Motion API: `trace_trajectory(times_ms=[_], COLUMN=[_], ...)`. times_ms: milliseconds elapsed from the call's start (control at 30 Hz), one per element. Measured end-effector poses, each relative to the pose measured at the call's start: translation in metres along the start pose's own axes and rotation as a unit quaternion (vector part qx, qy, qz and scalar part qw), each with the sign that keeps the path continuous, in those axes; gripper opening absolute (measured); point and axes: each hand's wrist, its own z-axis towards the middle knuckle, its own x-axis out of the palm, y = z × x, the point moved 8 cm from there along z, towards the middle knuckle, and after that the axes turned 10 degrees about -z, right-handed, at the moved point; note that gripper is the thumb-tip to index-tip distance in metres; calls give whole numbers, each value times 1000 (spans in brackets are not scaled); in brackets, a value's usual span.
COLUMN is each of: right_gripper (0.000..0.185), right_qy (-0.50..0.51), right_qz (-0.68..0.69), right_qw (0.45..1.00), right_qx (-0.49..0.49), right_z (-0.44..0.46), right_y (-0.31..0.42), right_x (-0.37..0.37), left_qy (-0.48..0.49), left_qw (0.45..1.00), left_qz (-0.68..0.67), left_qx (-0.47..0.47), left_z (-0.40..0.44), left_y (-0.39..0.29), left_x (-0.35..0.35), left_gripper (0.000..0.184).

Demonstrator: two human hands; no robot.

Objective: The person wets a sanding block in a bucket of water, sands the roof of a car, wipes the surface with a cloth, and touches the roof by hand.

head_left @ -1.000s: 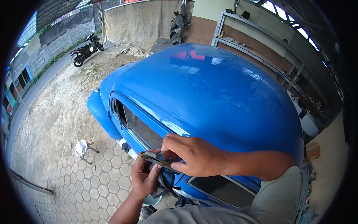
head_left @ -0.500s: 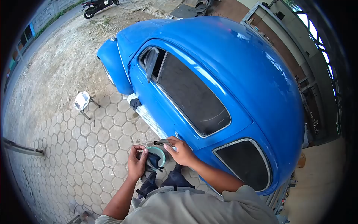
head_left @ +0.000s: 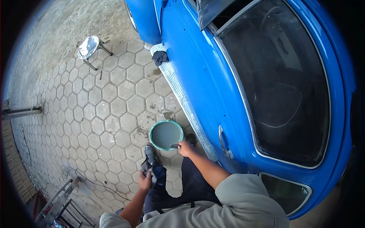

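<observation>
At the near rim of the green bucket (head_left: 151, 131), a small dark pad (head_left: 174, 146) sits pinched in my right hand (head_left: 186, 149); holding it low and lightly should limit splashing of the cloudy water. My left hand (head_left: 145, 180) grips a dark cloth (head_left: 159, 174) beside my leg, best kept dry there. Beyond lie the running board (head_left: 178, 89), blue car (head_left: 203, 76) and stool (head_left: 88, 46).

the floor (head_left: 110, 114) here is six-sided paving stones, damp in patches; a green basin (head_left: 151, 135) of cloudy water sits on it, a shoe (head_left: 151, 155) just beside, a shiny stool (head_left: 88, 47) well over there.
</observation>
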Motion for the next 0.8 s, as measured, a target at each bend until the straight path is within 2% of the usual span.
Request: trace_trajectory(times_ms=[67,167,267,367,467,567,667,700,800], right_gripper=[38,38,37,33,31,28,29,32,25], right_qy=[1,19,107,-26,-85,-155,-254,-297,-418], right_qz=[22,39,-71,-80,-55,-72,-14,14,92], right_qw=[999,994,979,979,972,972,963,953,903], right_qx=[40,105,161,187,212,161,86,64,-31], right_z=[45,103,164,177,192,197,155,133,80], right_y=[-12,-14,-32,-30,-48,-65,-48,-36,-3], right_x=[20,45,98,106,113,112,86,70,37], left_qy=[3,18,18,29,14,14,18,12,18], left_qw=[998,996,995,995,994,996,996,996,995], left_qz=[48,68,49,39,59,33,37,40,49], left_qx=[38,61,83,85,93,79,82,82,88], left_z=[-5,-10,-12,-12,-12,-11,-6,-5,-1], left_y=[-16,-26,-27,-34,-29,-17,-21,-27,-38], left_x=[14,22,24,21,12,2,2,2,3], left_gripper=[94,83,70,63,57,57,58,58,59])
